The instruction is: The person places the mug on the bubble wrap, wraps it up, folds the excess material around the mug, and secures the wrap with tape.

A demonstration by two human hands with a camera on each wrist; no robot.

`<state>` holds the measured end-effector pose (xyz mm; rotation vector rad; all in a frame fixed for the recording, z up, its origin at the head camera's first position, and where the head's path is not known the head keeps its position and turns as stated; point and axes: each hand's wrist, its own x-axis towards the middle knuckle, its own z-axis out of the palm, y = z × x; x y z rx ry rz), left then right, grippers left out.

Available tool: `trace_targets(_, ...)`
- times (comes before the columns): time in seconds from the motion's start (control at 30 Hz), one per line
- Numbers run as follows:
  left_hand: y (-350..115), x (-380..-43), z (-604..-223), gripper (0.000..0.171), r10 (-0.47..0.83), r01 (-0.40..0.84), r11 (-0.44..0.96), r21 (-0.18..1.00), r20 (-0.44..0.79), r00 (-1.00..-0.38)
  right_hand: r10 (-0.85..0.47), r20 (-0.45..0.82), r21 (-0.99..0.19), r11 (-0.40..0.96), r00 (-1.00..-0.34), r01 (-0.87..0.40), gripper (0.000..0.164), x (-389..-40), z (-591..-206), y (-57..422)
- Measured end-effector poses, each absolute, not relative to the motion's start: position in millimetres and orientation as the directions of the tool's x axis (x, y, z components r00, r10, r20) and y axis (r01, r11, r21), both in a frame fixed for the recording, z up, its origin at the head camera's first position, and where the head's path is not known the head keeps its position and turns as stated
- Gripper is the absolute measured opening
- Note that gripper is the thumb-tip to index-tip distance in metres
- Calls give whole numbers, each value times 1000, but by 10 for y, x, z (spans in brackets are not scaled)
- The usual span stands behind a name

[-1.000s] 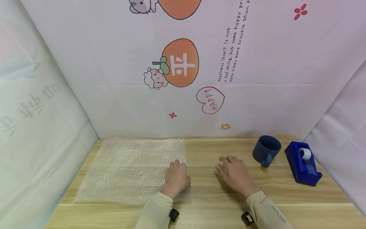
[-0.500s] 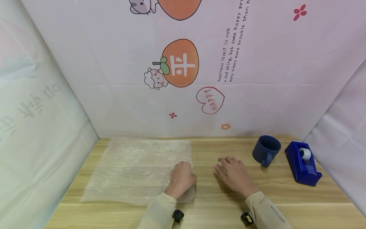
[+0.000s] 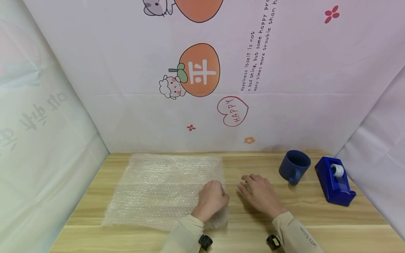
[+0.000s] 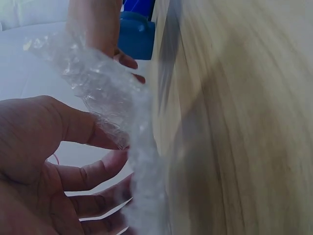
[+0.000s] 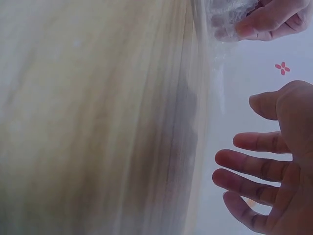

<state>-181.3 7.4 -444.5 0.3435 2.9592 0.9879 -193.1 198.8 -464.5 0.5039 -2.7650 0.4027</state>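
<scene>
Pinching the bubble-wrap sheet (image 3: pixel 161 189) by its right edge, the left hand (image 3: pixel 212 197) holds it left on the wooden table (image 3: pixel 85 239); the right hand (image 3: pixel 260 194), fingers spread, is left of the blue mug (image 3: pixel 289 168)

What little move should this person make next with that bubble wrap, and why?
Perhaps the left hand's grip should lower the pinched edge of the clear plastic bubble-wrap sheet onto the light wooden table: the left wrist view shows that edge raised, while the rest looks fairly flat.
</scene>
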Motion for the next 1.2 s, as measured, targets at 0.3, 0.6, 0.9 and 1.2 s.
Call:
trace_targets(0.3,37,-1841,-4432,20,226,241,782,574,99,-969,-315,346,-209,892,-884,-400,32,-1939,-4672,1956)
trace_targets(0.6,-196,-1907,-4374,27,160,195,803,563,110,-981,-297,279,-275,886,-913,-373,33,-1937,-4663,1805)
trace_targets(0.9,-445,-1949,-4318,30,106,145,791,594,101,-989,-294,225,-282,893,-929,-351,34,-1942,-4665,1649)
trace_targets(1.2,-633,-1982,-4330,30,65,106,796,596,90,-994,-218,145,-373,892,-965,-257,51,-1940,-4658,1505)
